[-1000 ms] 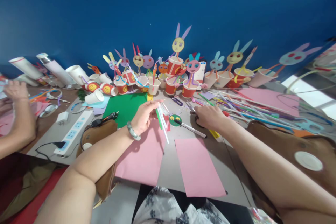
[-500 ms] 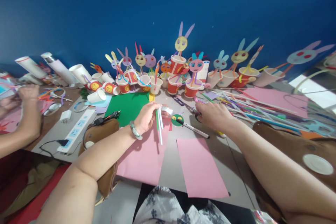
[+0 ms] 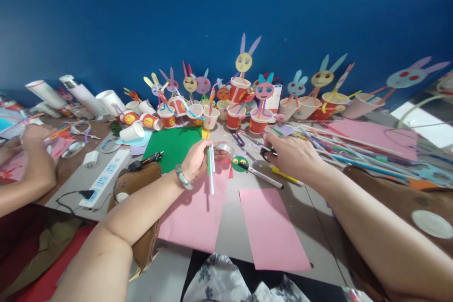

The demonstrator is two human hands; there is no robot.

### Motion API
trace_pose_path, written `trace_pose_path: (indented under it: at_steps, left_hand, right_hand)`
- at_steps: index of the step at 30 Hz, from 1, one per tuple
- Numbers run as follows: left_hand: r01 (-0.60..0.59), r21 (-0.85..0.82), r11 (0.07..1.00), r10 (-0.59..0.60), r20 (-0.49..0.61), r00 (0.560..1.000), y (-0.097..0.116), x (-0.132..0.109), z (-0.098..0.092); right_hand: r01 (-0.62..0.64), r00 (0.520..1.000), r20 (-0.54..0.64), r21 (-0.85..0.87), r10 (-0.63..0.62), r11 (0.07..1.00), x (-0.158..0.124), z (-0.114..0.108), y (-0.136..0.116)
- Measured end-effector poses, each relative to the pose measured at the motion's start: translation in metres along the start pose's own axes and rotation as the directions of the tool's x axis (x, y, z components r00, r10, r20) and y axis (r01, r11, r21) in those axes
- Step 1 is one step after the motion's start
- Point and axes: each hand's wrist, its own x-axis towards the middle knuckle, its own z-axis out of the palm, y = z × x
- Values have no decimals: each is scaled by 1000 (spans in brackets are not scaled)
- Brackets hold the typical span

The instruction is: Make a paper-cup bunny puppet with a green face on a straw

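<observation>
My left hand [image 3: 195,163] is closed around a few thin white and green pipe cleaners [image 3: 212,179], whose ends hang down over a pink sheet [image 3: 193,219]. Beside its fingertips lies a clear roll of tape [image 3: 222,148]. My right hand [image 3: 295,155] has its fingers at the dark handles of a pair of scissors [image 3: 268,152] on the table, blades pointing away to the left. Between the hands are a green paper disc [image 3: 238,164] with yellow eye shapes and a black-and-white marker [image 3: 262,176]. A yellow stick-like item [image 3: 287,177] lies under my right wrist.
Paper cups with paper rabbit faces [image 3: 244,62] line the blue wall. Loose pipe cleaners [image 3: 354,155] cover the right side. A second pink sheet [image 3: 272,231] lies in front, a green sheet [image 3: 173,144] behind. At left are a power strip [image 3: 105,179] and another person's arm [image 3: 33,165].
My right hand has shifted slightly, and the scissors' handles have turned a little beneath its fingers. My left hand and the pipe cleaners have edged left. The yellow item shows more.
</observation>
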Motion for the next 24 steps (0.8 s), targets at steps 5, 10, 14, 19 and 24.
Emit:
trace_pose_path:
  at_steps: [5,10,14,19,24]
  left_hand:
    - [62,-81,995,-59,40,997,1,6,-4]
    - [22,-119,993,-19,30,999,3,5,-3]
    - [33,-158,987,-28,31,999,4,5,-3]
    - [29,-220,975,-32,-7,999,7,3,0]
    - [-4,-240,971,-4,-34,999,8,3,1]
  right_hand:
    - [14,974,-222,251,44,968,-10,-8,-6]
    - [213,972,-223,720,-70,661,-15,-2,-19]
    - [158,959,-67,933,-276,322,-12,11,-30]
    - [87,901,5,978,-433,191,-8,28,-42]
    - [-32,861,106,987,-497,155,-10,24,-51]
